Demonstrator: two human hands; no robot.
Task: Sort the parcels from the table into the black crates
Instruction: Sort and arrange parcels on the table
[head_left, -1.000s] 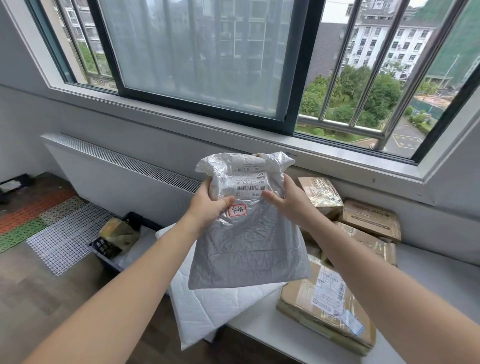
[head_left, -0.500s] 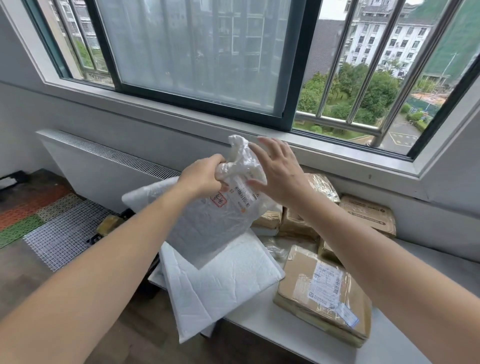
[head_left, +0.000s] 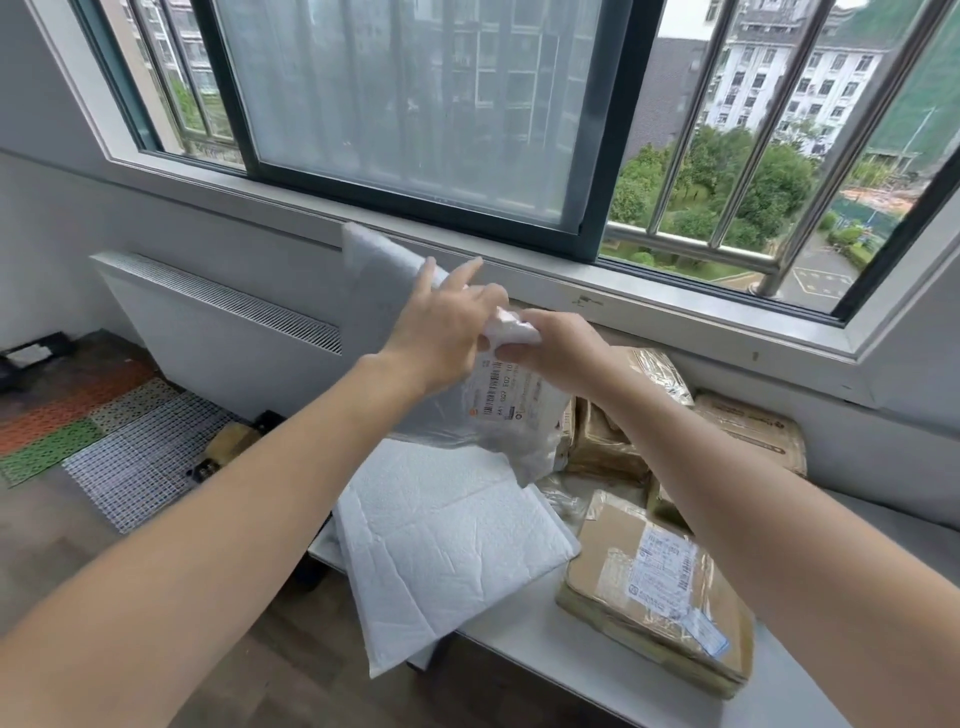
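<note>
Above table (head_left: 519, 644): one grey parcel (head_left: 519, 415) midair; right hand (head_left: 561, 348) pinches its crumpled top, left hand (head_left: 441, 327) touches it, grip unclear. Below: one white mailer (head_left: 447, 545), at least four brown parcels (head_left: 654, 597).

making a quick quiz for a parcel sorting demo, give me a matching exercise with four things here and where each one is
Things:
1. grey poly mailer
2. white padded mailer
3. labelled cardboard parcel
4. black crate

Places:
a. on the floor, left of the table
b. flat on the table, by its near edge
c. held up in the air, its bunched top pinched by the right hand
d. on the table, sticking out past its edge

Pairs: 1-c; 2-d; 3-b; 4-a
</note>
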